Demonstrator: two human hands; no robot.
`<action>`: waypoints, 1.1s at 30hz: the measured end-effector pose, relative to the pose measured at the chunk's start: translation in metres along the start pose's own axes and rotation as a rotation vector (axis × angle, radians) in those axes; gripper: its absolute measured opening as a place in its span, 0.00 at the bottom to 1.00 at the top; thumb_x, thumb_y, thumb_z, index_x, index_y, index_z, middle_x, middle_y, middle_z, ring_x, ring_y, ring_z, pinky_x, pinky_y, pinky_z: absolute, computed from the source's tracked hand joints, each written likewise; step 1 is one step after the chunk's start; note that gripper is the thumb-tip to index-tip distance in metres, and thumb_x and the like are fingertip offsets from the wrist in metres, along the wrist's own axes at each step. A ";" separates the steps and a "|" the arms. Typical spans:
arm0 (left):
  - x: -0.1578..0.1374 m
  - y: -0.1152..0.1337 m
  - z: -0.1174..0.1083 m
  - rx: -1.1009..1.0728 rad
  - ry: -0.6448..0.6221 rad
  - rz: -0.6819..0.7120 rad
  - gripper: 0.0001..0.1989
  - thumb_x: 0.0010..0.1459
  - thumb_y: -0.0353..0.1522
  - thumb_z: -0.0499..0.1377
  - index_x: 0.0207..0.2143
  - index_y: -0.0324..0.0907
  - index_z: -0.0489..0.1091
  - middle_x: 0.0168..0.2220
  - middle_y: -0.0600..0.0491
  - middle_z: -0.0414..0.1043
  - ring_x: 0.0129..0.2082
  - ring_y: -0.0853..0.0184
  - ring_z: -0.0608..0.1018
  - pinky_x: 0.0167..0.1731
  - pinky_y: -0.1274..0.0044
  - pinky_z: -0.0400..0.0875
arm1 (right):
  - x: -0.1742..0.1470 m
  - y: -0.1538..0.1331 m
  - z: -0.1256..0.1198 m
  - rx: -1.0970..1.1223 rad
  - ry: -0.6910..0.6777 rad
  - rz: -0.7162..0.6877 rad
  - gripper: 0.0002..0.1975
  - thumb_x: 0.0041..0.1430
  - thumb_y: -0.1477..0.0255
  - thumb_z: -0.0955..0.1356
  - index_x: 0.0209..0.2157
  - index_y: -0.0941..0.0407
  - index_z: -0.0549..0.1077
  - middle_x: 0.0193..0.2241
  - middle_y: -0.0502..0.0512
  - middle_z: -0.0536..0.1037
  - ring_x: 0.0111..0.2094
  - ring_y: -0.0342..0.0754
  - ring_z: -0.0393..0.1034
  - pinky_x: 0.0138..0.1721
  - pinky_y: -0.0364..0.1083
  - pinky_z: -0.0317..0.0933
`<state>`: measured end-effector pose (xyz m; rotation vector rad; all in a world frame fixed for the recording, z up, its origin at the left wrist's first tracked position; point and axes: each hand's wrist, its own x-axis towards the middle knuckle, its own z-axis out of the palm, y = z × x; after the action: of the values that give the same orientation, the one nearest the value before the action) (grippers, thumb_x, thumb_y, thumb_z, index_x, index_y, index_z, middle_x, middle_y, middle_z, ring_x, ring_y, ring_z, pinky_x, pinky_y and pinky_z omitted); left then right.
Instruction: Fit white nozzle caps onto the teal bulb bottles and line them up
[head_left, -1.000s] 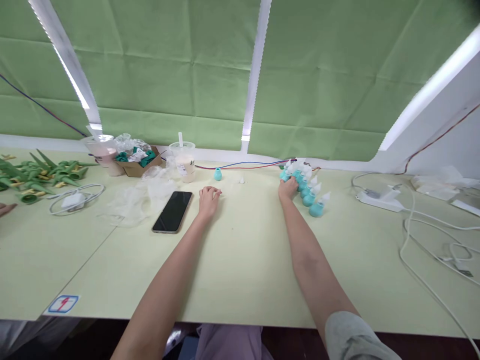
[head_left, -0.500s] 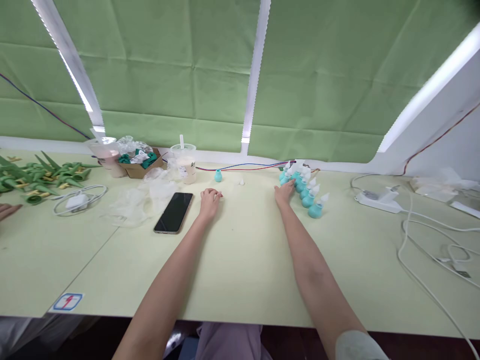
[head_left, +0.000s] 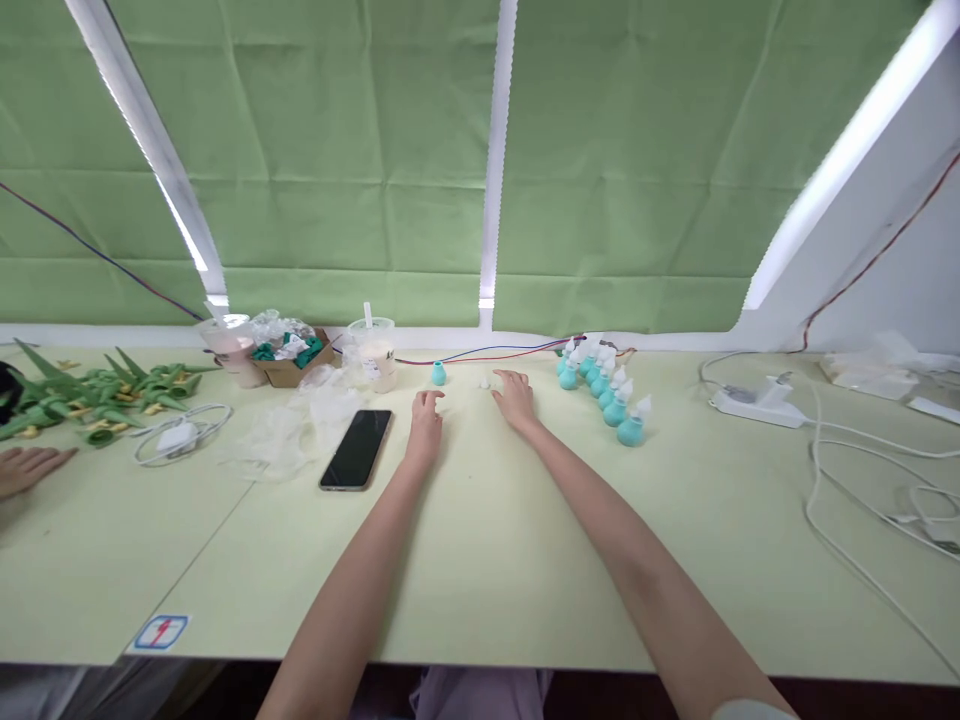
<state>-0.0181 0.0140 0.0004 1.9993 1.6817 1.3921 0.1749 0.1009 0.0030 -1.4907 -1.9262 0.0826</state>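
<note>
A small turquoise bottle (head_left: pixel 439 374) without a white top stands just beyond my left hand (head_left: pixel 425 428). That hand rests on the table with its fingers loosely bent and apart, holding nothing. My right hand (head_left: pixel 516 400) is open, its thumb and fingers spread beside a small white piece (head_left: pixel 485 384), which looks like a loose nozzle. I see a gap between the fingertips and the piece. Farther right stand several turquoise bottles with pointed white tops (head_left: pixel 631 430), grouped in slanting rows.
A black phone (head_left: pixel 357 450) lies left of my left hand, near crumpled clear plastic (head_left: pixel 270 430). Behind are two drink cups (head_left: pixel 375 365) and a cardboard box (head_left: pixel 289 374). Green leafy pieces (head_left: pixel 112 395) and another person's hand (head_left: pixel 30 468) are far left; a power strip (head_left: pixel 757 403) sits right.
My right hand has left the bottle group and moved left to the small white piece. My left hand's fingers have loosened slightly. The view has tilted up a little.
</note>
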 end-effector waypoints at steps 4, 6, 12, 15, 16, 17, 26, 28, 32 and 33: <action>0.000 0.004 -0.001 -0.021 0.037 -0.041 0.30 0.43 0.12 0.44 0.48 0.42 0.60 0.46 0.48 0.60 0.41 0.67 0.69 0.37 0.75 0.71 | 0.023 -0.016 0.010 -0.193 -0.028 -0.092 0.15 0.59 0.75 0.65 0.48 0.55 0.72 0.49 0.59 0.73 0.52 0.55 0.59 0.48 0.52 0.52; 0.000 0.004 -0.002 -0.034 0.053 -0.079 0.31 0.42 0.12 0.43 0.47 0.42 0.60 0.45 0.48 0.60 0.40 0.68 0.69 0.35 0.77 0.71 | 0.029 -0.016 0.012 -0.236 -0.041 -0.138 0.11 0.60 0.77 0.65 0.43 0.55 0.75 0.45 0.59 0.75 0.50 0.54 0.61 0.46 0.52 0.51; -0.001 0.003 -0.001 0.008 0.036 -0.018 0.28 0.42 0.12 0.44 0.42 0.42 0.66 0.45 0.48 0.62 0.46 0.65 0.68 0.41 0.74 0.69 | 0.021 -0.013 0.001 -0.009 0.012 -0.074 0.08 0.58 0.76 0.66 0.30 0.55 0.77 0.33 0.56 0.80 0.41 0.51 0.67 0.45 0.51 0.52; 0.001 0.004 0.000 -0.014 0.048 -0.008 0.20 0.49 0.18 0.53 0.44 0.43 0.67 0.47 0.48 0.64 0.49 0.61 0.66 0.44 0.71 0.67 | 0.009 -0.025 0.001 0.524 -0.068 0.112 0.03 0.52 0.70 0.70 0.29 0.54 0.78 0.31 0.52 0.81 0.34 0.47 0.72 0.38 0.47 0.59; 0.003 0.004 0.000 -0.049 0.046 -0.030 0.18 0.51 0.22 0.56 0.44 0.43 0.68 0.46 0.48 0.66 0.48 0.60 0.67 0.43 0.71 0.68 | 0.004 -0.030 0.004 0.722 -0.132 0.160 0.04 0.50 0.69 0.71 0.29 0.54 0.78 0.30 0.52 0.81 0.32 0.47 0.73 0.36 0.46 0.61; 0.004 0.004 -0.001 -0.097 0.038 -0.064 0.15 0.52 0.27 0.59 0.44 0.43 0.69 0.46 0.48 0.68 0.45 0.61 0.69 0.41 0.72 0.68 | -0.001 -0.036 0.009 0.880 -0.182 0.178 0.06 0.47 0.68 0.72 0.28 0.55 0.78 0.30 0.53 0.81 0.32 0.47 0.73 0.34 0.45 0.62; 0.009 0.008 -0.006 -0.168 0.144 -0.194 0.14 0.47 0.34 0.63 0.39 0.41 0.74 0.35 0.52 0.75 0.26 0.71 0.68 0.35 0.75 0.66 | -0.025 -0.052 0.026 0.642 -0.146 0.034 0.06 0.53 0.72 0.69 0.33 0.51 0.78 0.35 0.50 0.80 0.34 0.47 0.72 0.41 0.47 0.63; 0.009 0.009 -0.006 -0.149 0.158 -0.180 0.15 0.47 0.32 0.63 0.40 0.41 0.73 0.36 0.53 0.74 0.26 0.71 0.68 0.35 0.76 0.66 | -0.019 -0.041 0.017 0.373 -0.021 0.016 0.10 0.56 0.75 0.66 0.37 0.50 0.77 0.39 0.51 0.79 0.40 0.49 0.70 0.45 0.49 0.61; 0.009 0.008 -0.004 -0.115 0.154 -0.154 0.10 0.48 0.30 0.62 0.36 0.43 0.73 0.36 0.54 0.73 0.29 0.70 0.68 0.34 0.76 0.65 | 0.003 0.001 0.001 -0.001 0.023 0.086 0.15 0.57 0.77 0.66 0.45 0.52 0.75 0.46 0.58 0.74 0.50 0.55 0.63 0.48 0.52 0.58; 0.009 0.008 -0.004 -0.118 0.147 -0.144 0.10 0.48 0.30 0.61 0.36 0.43 0.73 0.36 0.53 0.72 0.30 0.70 0.69 0.34 0.76 0.65 | 0.009 0.012 -0.001 -0.030 0.008 0.110 0.16 0.57 0.76 0.66 0.48 0.52 0.73 0.47 0.58 0.74 0.51 0.55 0.62 0.47 0.51 0.58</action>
<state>-0.0165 0.0170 0.0121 1.7149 1.7201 1.5801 0.1845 0.1130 0.0028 -1.6139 -1.8459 0.0977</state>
